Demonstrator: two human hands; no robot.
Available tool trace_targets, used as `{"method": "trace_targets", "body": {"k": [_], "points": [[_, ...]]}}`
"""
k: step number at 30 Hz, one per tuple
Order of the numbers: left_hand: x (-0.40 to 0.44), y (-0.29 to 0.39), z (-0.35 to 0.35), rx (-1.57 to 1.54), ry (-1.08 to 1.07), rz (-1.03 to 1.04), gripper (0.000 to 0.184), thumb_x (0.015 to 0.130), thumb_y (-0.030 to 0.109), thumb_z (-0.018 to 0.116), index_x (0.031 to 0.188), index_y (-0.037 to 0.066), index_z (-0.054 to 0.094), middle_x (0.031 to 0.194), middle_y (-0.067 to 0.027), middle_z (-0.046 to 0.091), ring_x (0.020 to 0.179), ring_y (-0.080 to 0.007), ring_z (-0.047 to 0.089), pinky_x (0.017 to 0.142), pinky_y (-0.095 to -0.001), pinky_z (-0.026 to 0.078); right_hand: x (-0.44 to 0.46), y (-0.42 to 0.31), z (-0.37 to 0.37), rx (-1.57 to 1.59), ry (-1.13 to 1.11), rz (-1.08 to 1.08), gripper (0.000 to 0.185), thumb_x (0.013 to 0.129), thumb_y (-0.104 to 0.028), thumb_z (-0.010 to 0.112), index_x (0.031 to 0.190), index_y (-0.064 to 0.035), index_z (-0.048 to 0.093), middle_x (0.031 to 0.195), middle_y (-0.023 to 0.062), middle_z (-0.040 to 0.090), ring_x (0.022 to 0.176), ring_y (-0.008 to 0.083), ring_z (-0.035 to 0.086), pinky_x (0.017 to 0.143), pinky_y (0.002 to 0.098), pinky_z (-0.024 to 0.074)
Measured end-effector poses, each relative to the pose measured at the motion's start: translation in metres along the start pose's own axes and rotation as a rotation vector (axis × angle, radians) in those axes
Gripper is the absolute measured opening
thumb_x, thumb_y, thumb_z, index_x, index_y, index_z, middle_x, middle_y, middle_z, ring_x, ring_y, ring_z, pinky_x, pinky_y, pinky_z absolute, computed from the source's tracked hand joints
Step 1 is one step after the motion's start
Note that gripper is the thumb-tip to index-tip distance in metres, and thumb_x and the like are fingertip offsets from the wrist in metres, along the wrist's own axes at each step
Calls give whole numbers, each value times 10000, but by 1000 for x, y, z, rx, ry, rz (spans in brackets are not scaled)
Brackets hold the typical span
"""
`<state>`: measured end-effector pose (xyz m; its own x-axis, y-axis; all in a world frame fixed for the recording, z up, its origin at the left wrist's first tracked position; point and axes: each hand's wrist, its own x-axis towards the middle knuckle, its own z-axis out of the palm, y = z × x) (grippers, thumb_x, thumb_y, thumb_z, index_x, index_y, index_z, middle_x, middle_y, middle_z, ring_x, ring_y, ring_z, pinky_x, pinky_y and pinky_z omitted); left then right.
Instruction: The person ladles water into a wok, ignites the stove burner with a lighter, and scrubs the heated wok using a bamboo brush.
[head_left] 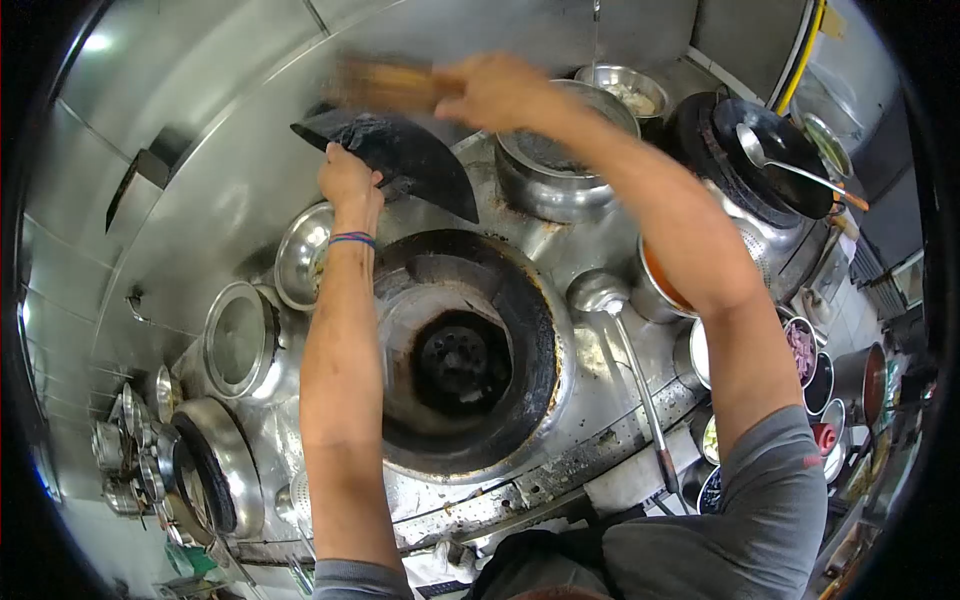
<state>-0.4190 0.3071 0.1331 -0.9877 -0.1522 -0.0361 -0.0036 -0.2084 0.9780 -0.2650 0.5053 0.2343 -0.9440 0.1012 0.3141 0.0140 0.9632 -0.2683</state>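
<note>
With its fingers closed on the near left rim, my left hand (350, 188) holds a black wok (432, 165) tipped on its side above the back of the stove. My right hand (497, 92) grips a brown bamboo wok brush (385, 82), which is blurred by motion just above the wok's upper edge. Whether the bristles touch the wok, I cannot tell. Below them, the round burner ring (545, 345) stands uncovered, its dark centre showing. A steel pot (555, 195) of dark liquid sits close beneath my right forearm.
A long-handled ladle (600, 293) lies right of the burner. Another wok (735, 160) with a ladle (790, 165) in it stands at the far right. Steel bowls (303, 255) and a lidded-looking pot (240, 340) line the left side. Ingredient containers (800, 345) crowd the lower right.
</note>
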Motion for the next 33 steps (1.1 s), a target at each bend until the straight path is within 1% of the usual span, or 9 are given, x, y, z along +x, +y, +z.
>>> {"method": "trace_targets", "body": {"k": [1, 5, 9, 14, 21, 22, 25, 28, 33], "points": [[-5, 4, 0, -10, -10, 17, 431, 1029, 367, 461, 954, -31, 608, 797, -98, 563, 613, -240, 573, 468, -367, 456, -1, -11, 5, -20, -255, 75, 573, 894, -401, 720, 1411, -184, 605, 1036, 196, 736, 963, 319, 724, 692, 492, 603], [-9, 1, -18, -51, -57, 35, 427, 1033, 371, 456, 974, -20, 616, 784, -98, 562, 587, -235, 545, 463, -362, 452, 20, 32, 24, -223, -299, 185, 622, 910, -409, 698, 1472, -193, 541, 1027, 191, 739, 982, 323, 717, 669, 481, 613], [-4, 0, -12, -48, -60, -34, 415, 1042, 371, 439, 1012, -5, 611, 754, -86, 538, 566, -214, 507, 465, -362, 446, -73, 36, 45, 237, 200, -81, 654, 919, -443, 685, 1487, -164, 519, 1122, 205, 731, 1074, 371, 700, 953, 484, 556], [-6, 1, -10, -28, -83, 3, 383, 1050, 366, 418, 1005, 18, 570, 696, -61, 488, 530, -192, 470, 459, -360, 419, -131, 69, 99, 90, -289, 218, 640, 942, -431, 656, 1474, -104, 517, 1238, 207, 692, 1162, 445, 641, 1069, 484, 475], [-15, 8, -3, -105, -64, -23, 360, 1055, 340, 419, 839, 67, 512, 590, -28, 413, 461, -167, 374, 417, -330, 312, -151, 55, 119, 477, -99, 219, 608, 958, -412, 638, 1487, -143, 510, 1227, 201, 701, 1123, 396, 676, 1020, 487, 514], [-8, 6, -8, -103, -92, -6, 354, 1055, 336, 423, 838, 71, 509, 593, -28, 412, 463, -167, 373, 418, -330, 311, -151, 37, 85, 620, -519, 560, 620, 951, -420, 643, 1494, -157, 502, 1249, 204, 690, 1108, 387, 682, 1008, 481, 522], [-6, 10, -15, -100, -96, 29, 319, 1052, 307, 429, 834, 85, 497, 594, -31, 407, 472, -169, 377, 428, -325, 310, -149, 100, 105, -29, -483, 192, 650, 940, -415, 650, 1511, -157, 479, 1250, 200, 689, 1093, 394, 683, 989, 466, 536], [-14, 5, -22, -137, -88, 20, 302, 1053, 301, 425, 845, 89, 483, 649, -17, 409, 487, -163, 389, 430, -318, 311, -139, 100, 59, 176, -168, 368, 548, 914, -362, 672, 1406, -134, 593, 1235, 187, 700, 1114, 375, 686, 983, 451, 544], [-14, 5, -21, -101, -101, 30, 315, 1054, 327, 444, 858, 87, 499, 706, -36, 460, 507, -165, 409, 430, -325, 321, -60, 170, 82, -321, -326, 505, 454, 868, -290, 705, 1270, -81, 690, 1231, 177, 707, 1103, 340, 706, 883, 429, 599]]}}
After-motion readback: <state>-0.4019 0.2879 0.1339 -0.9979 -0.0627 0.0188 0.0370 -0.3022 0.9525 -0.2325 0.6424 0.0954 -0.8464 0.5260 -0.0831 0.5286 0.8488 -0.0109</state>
